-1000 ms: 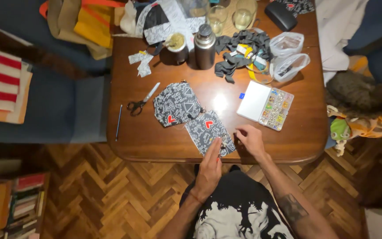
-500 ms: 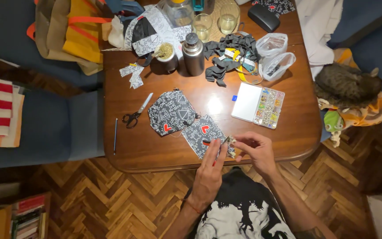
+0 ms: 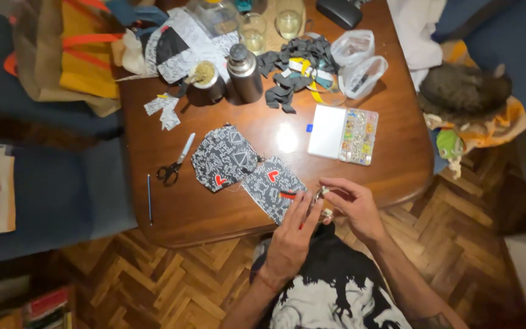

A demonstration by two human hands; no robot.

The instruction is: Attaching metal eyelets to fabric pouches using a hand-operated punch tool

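Two black fabric pieces with white line patterns and red hearts lie on the wooden table (image 3: 360, 176): one (image 3: 223, 157) further in, one (image 3: 269, 186) at the front edge. My left hand (image 3: 290, 237) reaches up over the table's edge, fingertips pinched on a thin red item beside the nearer piece. My right hand (image 3: 355, 207) is curled, its fingertips pinching a small shiny piece (image 3: 322, 195). The two hands meet fingertip to fingertip just right of the nearer fabric piece. What the shiny piece is stays too small to tell.
Scissors (image 3: 175, 166) and a thin pen (image 3: 149, 198) lie at the left. A bead box (image 3: 343, 134), a steel flask (image 3: 245, 73), a cup (image 3: 205, 79), dark fabric scraps (image 3: 290, 76) and plastic tubs (image 3: 360, 61) stand further back. A cat (image 3: 464, 91) rests on the right.
My hands lifted off the nearer fabric piece and came together at its right edge, fingertips now pinched on small items. The view shifted slightly; nothing else on the table moved.
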